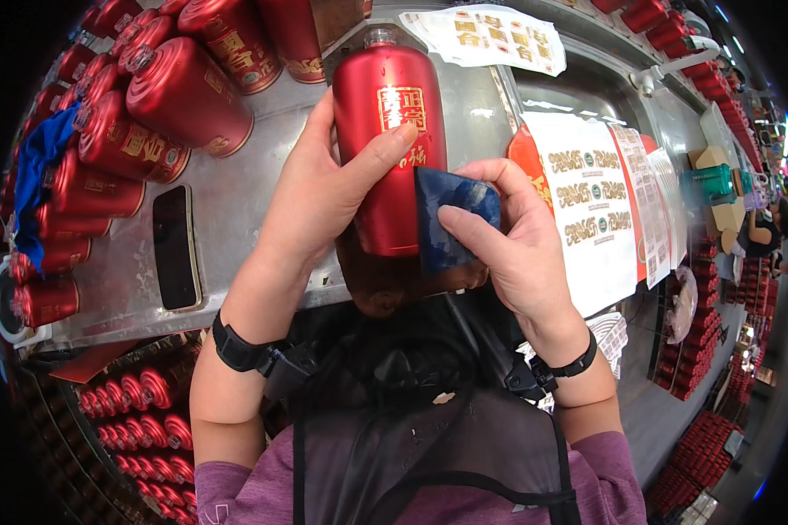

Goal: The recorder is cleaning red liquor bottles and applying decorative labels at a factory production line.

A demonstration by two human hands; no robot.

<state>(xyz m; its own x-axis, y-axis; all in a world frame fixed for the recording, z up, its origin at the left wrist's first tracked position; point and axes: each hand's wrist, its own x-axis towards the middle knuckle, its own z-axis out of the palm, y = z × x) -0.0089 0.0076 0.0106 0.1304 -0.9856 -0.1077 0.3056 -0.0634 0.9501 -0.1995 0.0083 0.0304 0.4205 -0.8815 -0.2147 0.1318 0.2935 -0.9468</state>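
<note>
A glossy red bottle point(378, 201) with gold lettering and a clear glass neck lies in front of me, neck pointing away. My left hand point(337, 175) wraps its left side, thumb across the front below the gold square. In my right hand point(508, 227) is a dark blue, worn flat scraper point(451, 219), pinched with the thumb on top. The scraper lies against the lower right side of the bottle. Something brown and shiny sits under the bottle's base; I cannot make out what it is.
Several red bottles point(193, 96) crowd the metal table's left, with a blue cloth point(48, 166) over some. A phone point(175, 248) lies nearby. Sheets of gold stickers point(490, 39) are at the back, printed label sheets point(587, 201) at right. Below are stacked red bottles point(153, 429).
</note>
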